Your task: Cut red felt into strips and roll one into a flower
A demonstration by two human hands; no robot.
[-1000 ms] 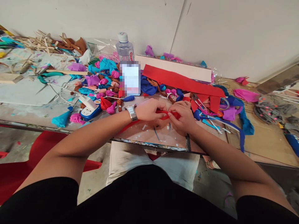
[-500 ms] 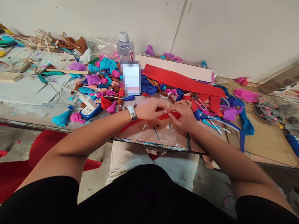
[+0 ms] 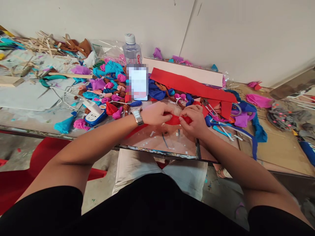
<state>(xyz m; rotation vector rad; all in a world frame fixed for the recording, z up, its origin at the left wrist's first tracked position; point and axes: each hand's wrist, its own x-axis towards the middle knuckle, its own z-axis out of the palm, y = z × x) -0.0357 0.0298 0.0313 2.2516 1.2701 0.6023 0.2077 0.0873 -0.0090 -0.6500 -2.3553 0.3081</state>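
A strip of red crepe paper or cloth (image 3: 174, 120) stretches between my two hands, just above the near part of the table. My left hand (image 3: 157, 113), below a wrist with a metal watch, pinches its left part between thumb and fingers. On the other side my right hand (image 3: 194, 120) grips the right part, thumb against the fingers. A red tail of the strip runs under my left wrist toward the table edge. Behind the hands lies a long flat red strip (image 3: 189, 85) on a white box (image 3: 187, 70). Scissors (image 3: 210, 108) rest beyond my right hand.
A water bottle (image 3: 132, 49) stands behind a lit phone (image 3: 139, 83), part blurred. Crumpled coloured pieces (image 3: 98, 83) cover the table's middle. A power strip (image 3: 95, 115) with a plugged cable lies left. Wood sticks (image 3: 46, 44) pile at back left; cardboard (image 3: 278, 141) lies right.
My hands have moved slightly apart, and more of the red strip shows between them. The things on the table stay where they were.
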